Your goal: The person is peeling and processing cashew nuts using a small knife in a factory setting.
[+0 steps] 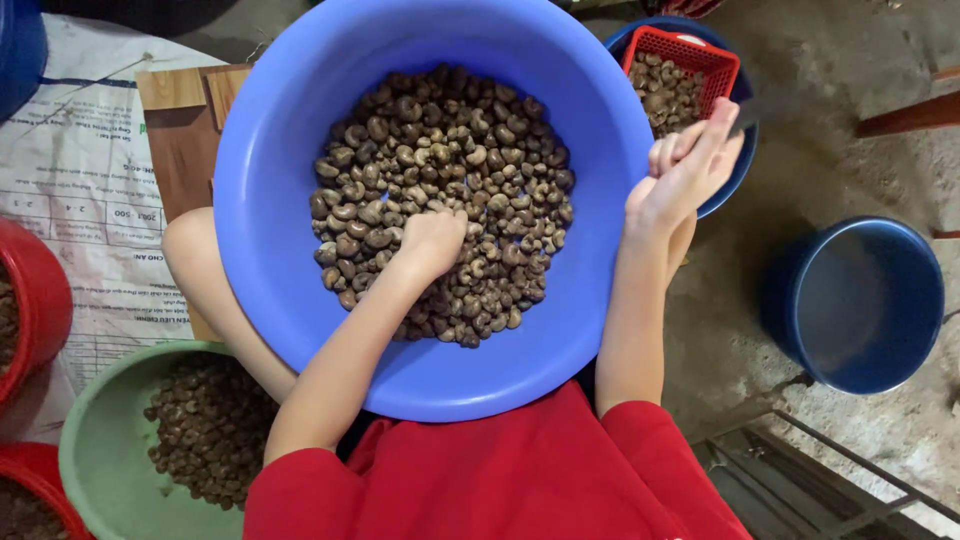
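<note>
1. The left hand is down in the pile of brown cashew nuts. Its fingers are curled into the nuts, so it looks like it is grabbing some, but I cannot tell how many it has.
2. The nuts lie in the middle of the big blue bowl, right under that hand.
3. The right hand is up at the bowl's right rim. Its fingers are bent around something thin and dark. It may be a small tool, but it is too blurry to be sure.
4. Just past the right hand sits a red basket with more nuts, inside a dark blue tub.
5. Far to the right of that hand stands a dark blue bucket.
6. Below the left arm is a green bowl of nuts.
7. The big bowl seems to rest on the person's lap. A hard push could tip it and spill nuts. Nuts could also slip from the curled fingers.
</note>
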